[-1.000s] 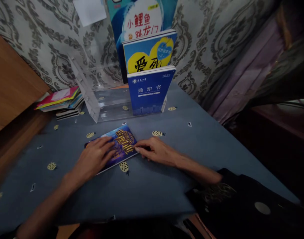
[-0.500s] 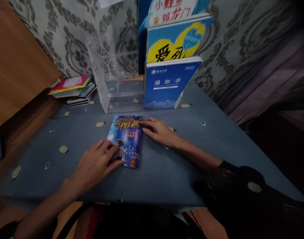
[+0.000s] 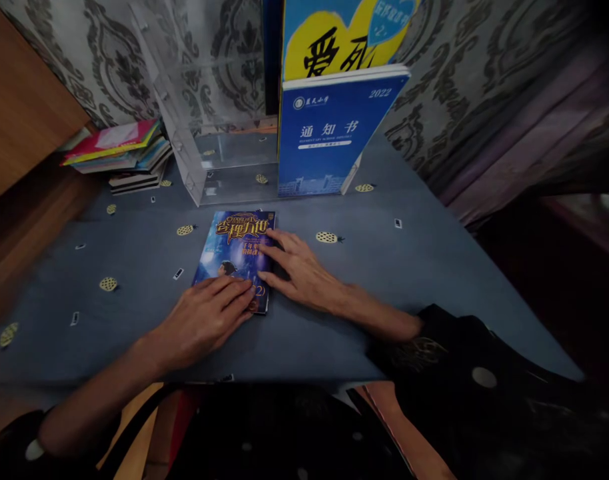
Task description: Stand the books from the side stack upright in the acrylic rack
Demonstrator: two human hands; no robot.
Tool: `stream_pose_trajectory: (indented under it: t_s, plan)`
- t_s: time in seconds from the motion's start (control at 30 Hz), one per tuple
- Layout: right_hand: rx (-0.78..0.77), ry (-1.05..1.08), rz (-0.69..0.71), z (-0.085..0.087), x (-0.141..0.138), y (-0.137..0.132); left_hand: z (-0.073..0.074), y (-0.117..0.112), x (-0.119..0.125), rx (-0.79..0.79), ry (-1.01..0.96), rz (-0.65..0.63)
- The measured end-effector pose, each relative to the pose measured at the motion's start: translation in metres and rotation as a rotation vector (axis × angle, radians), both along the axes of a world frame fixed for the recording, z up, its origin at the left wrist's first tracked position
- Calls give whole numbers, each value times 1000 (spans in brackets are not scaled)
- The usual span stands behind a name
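Note:
A small blue book with gold lettering [image 3: 232, 247] lies flat on the blue-grey tablecloth [image 3: 384, 280], its top toward the wall. My left hand [image 3: 204, 319] rests flat on its lower edge, fingers stretched out. My right hand [image 3: 299, 273] lies with spread fingers on the book's right side. Just behind stands a clear acrylic rack [image 3: 204, 133] holding a blue 2022 booklet [image 3: 329, 133] and a yellow-and-blue book [image 3: 334, 40] behind it.
A stack of colourful books [image 3: 119, 153] lies at the back left beside a wooden panel [image 3: 19, 100]. Patterned wallpaper runs behind the rack. A dark curtain hangs at the right. The table's near edge is just below my hands.
The book has been turned from a slant to straight, top toward the rack. My right hand slid from its upper corner down onto its right side; my left hand moved to its lower edge.

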State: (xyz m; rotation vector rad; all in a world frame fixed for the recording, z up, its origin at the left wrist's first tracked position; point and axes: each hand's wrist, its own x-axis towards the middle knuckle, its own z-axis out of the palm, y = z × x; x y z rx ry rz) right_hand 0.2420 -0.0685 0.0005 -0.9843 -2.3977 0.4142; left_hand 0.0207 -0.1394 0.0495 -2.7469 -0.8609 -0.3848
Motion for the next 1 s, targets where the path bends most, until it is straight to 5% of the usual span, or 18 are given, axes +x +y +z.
stream_pose_trajectory:
  t_s: [0.57, 1.0]
  plan:
    - [-159, -145, 72, 14, 1, -18, -1, 1, -5, -195, 6, 41]
    - [-209, -138, -39, 13, 0, -22, -10, 94, 23, -255, 89, 155]
